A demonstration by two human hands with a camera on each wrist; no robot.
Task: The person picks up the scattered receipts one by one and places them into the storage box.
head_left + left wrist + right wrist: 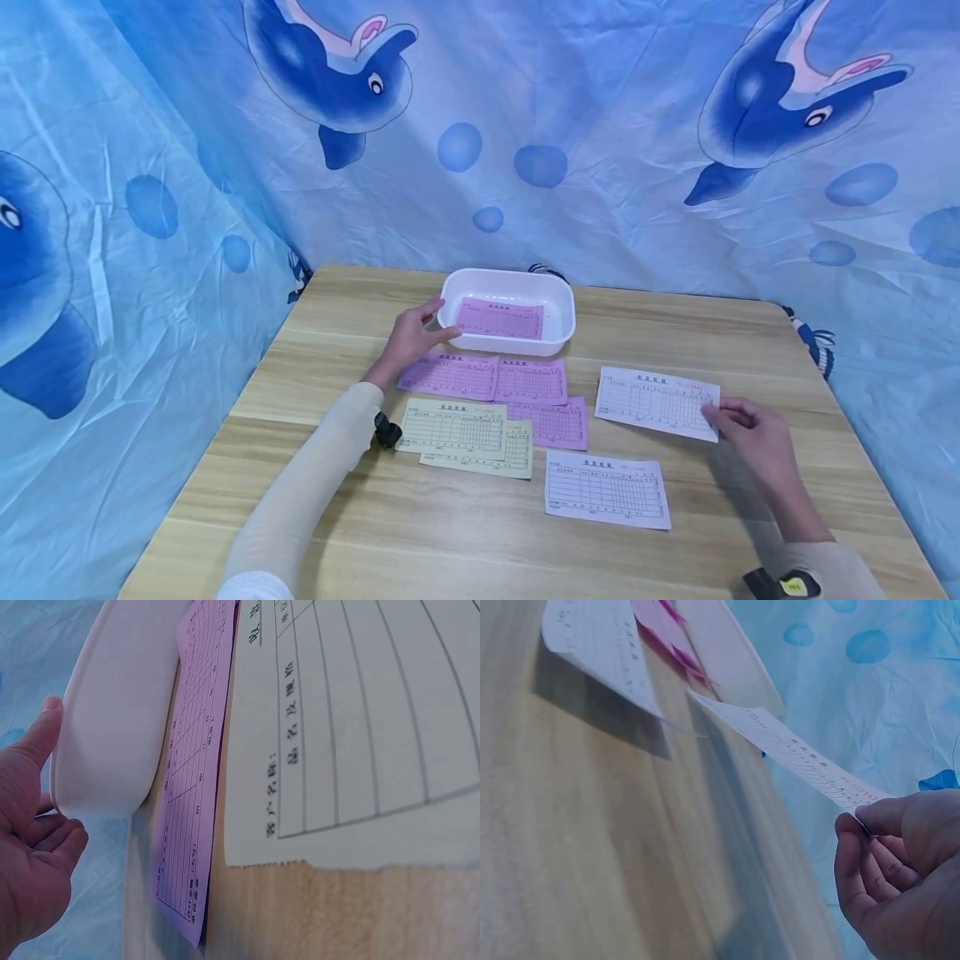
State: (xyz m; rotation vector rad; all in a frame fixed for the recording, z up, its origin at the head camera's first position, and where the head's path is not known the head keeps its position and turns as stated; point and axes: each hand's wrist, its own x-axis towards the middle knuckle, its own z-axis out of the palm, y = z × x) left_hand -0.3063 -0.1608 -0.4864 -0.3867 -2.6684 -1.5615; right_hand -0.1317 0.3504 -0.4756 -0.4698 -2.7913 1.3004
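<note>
In the head view my right hand (759, 437) pinches the right edge of a white printed receipt slip (652, 402) between thumb and fingers. The right wrist view shows that slip (795, 754) raised above the table. My left hand (416, 335) holds the left end of a white plastic tub (558, 337), thumb against its outer wall (112, 712). A pink slip (498, 318) lies inside the tub. Several pink slips (450, 375) overlap in front of it. Two pale yellow slips (453, 427) lie nearer, one partly covering the other. Another white slip (607, 490) lies at the front right.
The wooden table (420, 542) carries everything. Behind and beside it hangs a blue cloth (600, 225) printed with dolphins and bubbles. The tub stands near the table's back edge.
</note>
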